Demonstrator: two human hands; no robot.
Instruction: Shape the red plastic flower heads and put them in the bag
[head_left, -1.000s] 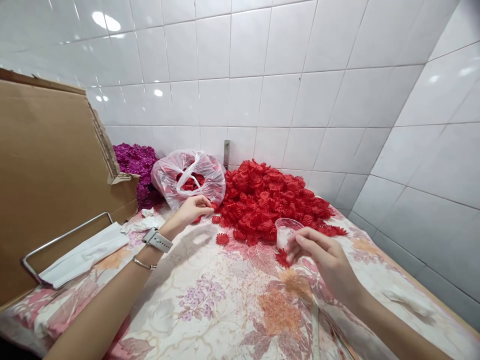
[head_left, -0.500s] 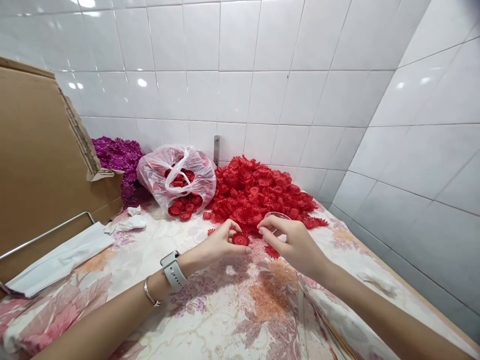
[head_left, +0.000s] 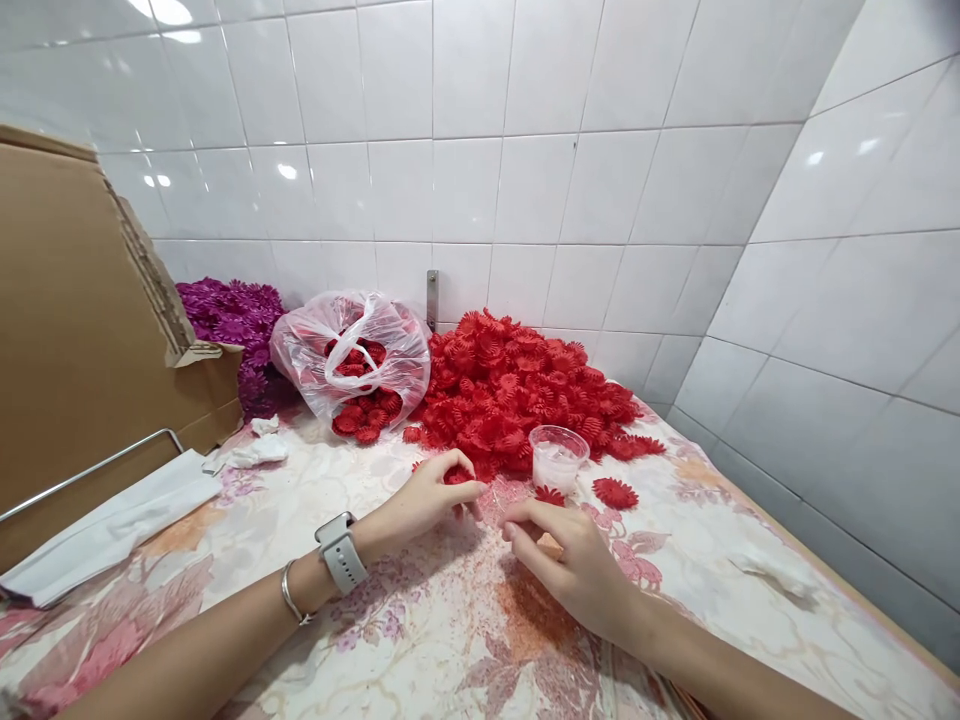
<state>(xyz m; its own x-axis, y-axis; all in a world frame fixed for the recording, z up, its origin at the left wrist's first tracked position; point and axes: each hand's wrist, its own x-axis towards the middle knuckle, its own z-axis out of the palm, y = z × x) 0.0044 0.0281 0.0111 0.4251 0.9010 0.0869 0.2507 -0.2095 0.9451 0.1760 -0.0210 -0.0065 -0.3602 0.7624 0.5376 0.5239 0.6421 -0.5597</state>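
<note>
On the left, a brown cardboard box (head_left: 67, 330) is standing on the bench (head_left: 720, 530), which is wearing a flowery cloth. A shiny metal bar (head_left: 112, 462) and a folded white sheet (head_left: 112, 530) are resting near the box. A heap of purple flowers (head_left: 232, 325) is sitting behind it, and some white scraps (head_left: 255, 455) are lying in front of the heap. A silver bracelet (head_left: 287, 595) and a pale watch (head_left: 341, 555) are circling the left wrist. Next, a see-through bag (head_left: 300, 345) is holding lots of red flowers. The left hand (head_left: 442, 490) is closing its grip on one red flower (head_left: 457, 475), with fingers curling around it and hiding most of it. A big pile of red flowers (head_left: 517, 390) is sitting behind the hands, by the white tile wall (head_left: 637, 190). The right hand (head_left: 559, 555) is facing the left one, keeping its thumb and finger tips close; I cannot tell if they are pinching anything. A clear cup (head_left: 559, 455) is standing just past it, holding something white. One flower (head_left: 550, 495) is showing in front of the cup, and a loose flower (head_left: 615, 492) is lying to its right.
</note>
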